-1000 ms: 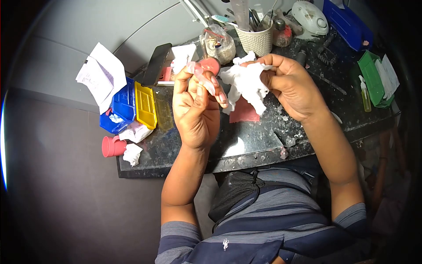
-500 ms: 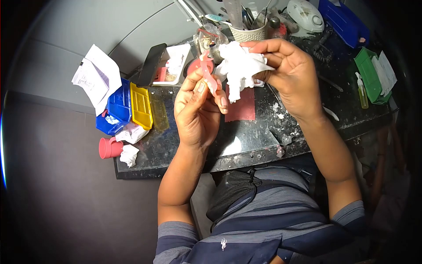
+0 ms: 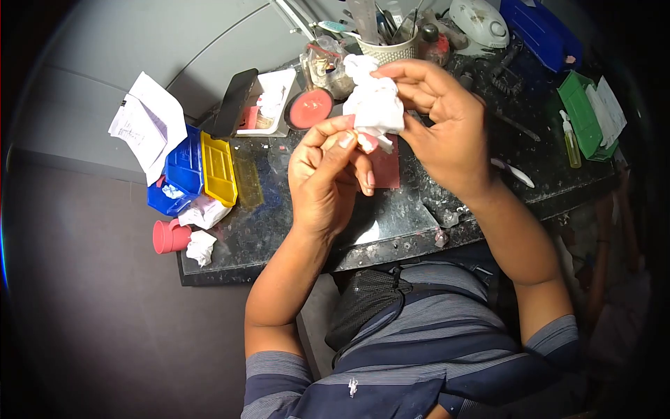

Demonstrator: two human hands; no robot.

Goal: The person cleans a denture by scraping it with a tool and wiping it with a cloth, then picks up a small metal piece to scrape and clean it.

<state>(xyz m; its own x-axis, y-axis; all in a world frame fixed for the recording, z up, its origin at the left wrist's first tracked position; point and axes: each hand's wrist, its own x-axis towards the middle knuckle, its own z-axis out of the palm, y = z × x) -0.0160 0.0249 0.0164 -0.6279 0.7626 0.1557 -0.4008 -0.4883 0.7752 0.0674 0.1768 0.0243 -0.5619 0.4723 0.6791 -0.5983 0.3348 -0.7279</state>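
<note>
My left hand [image 3: 322, 178] pinches a small pink denture piece [image 3: 366, 143] between thumb and fingers, above the black bench. Most of the piece is hidden by the fingers and the cloth. A crumpled white cloth [image 3: 377, 105] is gripped in my right hand [image 3: 450, 126] and pressed against the piece from above. Beneath the hands lies a flat pink sheet [image 3: 386, 171], partly covered by them. A round dark-rimmed dish of pink material [image 3: 310, 109] stands just beyond my left fingers.
A white box [image 3: 280, 120] with a black lid, a cup of tools [image 3: 391, 50] and a plastic bag stand behind. Blue and yellow bins [image 3: 219, 167], a pink mug [image 3: 167, 237] and crumpled tissue are left. A green bin [image 3: 583, 115] and small bottle [image 3: 571, 146] are right.
The right hand has brought the cloth down and over the pink denture piece, which now shows far less. My left hand has shifted slightly right, uncovering the round pink dish.
</note>
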